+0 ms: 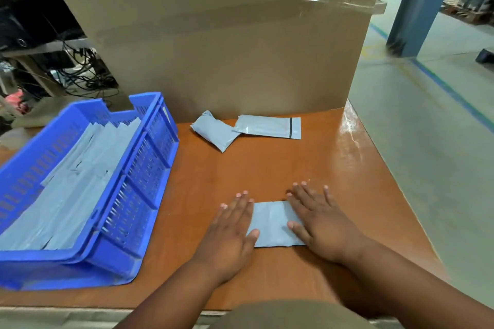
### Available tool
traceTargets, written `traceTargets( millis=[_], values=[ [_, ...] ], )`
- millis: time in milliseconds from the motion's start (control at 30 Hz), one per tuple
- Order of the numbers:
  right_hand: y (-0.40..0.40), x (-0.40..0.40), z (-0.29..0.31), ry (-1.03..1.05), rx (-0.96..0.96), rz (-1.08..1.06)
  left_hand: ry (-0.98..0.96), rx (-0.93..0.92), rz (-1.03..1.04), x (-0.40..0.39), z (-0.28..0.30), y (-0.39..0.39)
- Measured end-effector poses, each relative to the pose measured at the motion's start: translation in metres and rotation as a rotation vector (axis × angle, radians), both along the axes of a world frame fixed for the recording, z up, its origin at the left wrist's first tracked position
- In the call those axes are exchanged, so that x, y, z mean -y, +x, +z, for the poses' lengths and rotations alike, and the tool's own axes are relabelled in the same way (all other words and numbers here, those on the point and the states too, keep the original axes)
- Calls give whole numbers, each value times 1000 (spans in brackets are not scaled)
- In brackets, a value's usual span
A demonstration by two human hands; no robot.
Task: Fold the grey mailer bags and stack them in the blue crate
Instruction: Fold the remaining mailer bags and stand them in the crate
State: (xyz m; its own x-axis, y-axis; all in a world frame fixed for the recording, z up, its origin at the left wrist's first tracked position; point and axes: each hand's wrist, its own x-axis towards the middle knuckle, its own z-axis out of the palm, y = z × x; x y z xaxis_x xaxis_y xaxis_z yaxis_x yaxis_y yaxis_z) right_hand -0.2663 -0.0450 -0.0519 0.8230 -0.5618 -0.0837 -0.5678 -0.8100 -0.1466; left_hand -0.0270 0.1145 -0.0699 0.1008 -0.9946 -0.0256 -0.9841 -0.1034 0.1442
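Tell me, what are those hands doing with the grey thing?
A person is folding grey bags. Both hands, the left hand and the right hand, press flat on a folded bag on the brown table. Two more bags wait by the cardboard box. The blue crate on the left already holds a row of folded ones.

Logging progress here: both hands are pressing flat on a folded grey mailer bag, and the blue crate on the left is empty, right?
Not quite. The head view shows the blue crate already holds grey mailer bags. The rest stands: left hand and right hand press flat on the folded grey mailer bag.
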Motion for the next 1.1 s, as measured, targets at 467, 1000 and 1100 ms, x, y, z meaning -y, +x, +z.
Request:
traceTargets(
  millis=[467,1000,1100],
  values=[
    [12,9,13,93,-21,3,115,-9,104,4,11,40],
    [94,60,123,212,-43,200,47,-71,276,36,142,73],
    [132,63,157,126,-20,252,-7,-52,410,20,176,90]
  ],
)
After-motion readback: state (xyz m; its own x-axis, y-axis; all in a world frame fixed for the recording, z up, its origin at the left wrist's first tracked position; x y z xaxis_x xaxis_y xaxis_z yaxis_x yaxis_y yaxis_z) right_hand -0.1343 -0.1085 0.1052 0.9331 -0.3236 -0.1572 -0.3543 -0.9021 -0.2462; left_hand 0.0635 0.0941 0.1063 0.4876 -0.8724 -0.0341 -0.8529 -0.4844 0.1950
